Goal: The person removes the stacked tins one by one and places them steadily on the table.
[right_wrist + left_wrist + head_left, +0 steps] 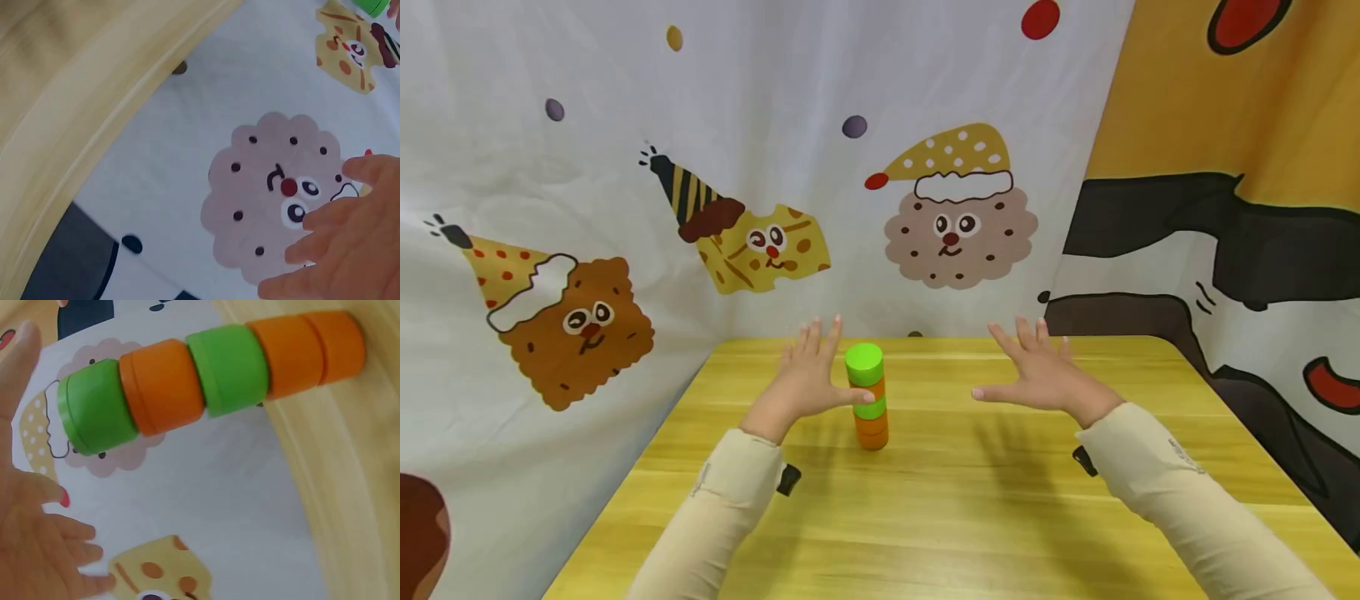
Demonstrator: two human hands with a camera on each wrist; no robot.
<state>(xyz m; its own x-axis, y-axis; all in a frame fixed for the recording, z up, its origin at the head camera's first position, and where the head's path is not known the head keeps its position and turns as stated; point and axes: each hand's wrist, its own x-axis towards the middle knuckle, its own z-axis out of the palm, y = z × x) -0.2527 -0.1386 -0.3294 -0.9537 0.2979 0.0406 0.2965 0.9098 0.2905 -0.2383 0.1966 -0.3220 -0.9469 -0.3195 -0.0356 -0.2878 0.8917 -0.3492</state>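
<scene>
A tower of several green and orange round blocks (866, 367) stands upright on the table, left of its middle, with a green one on top. My left hand (805, 385) is raised beside it with fingers spread. In the head view its thumb overlaps the tower, while the left wrist view shows bare space between the palm (31, 537) and the blocks (228, 370). To the right of the tower, my right hand (1047, 377) is held up, fingers apart and holding nothing. The right wrist view catches only a corner of a green block (372, 6).
The wooden table (925, 517) has rounded far corners. Close behind it hangs a white curtain (790, 75) printed with cartoon biscuits and cheese. A dark and orange part of the print (1247, 125) covers the right side. Small black pieces (788, 480) show under both wrists.
</scene>
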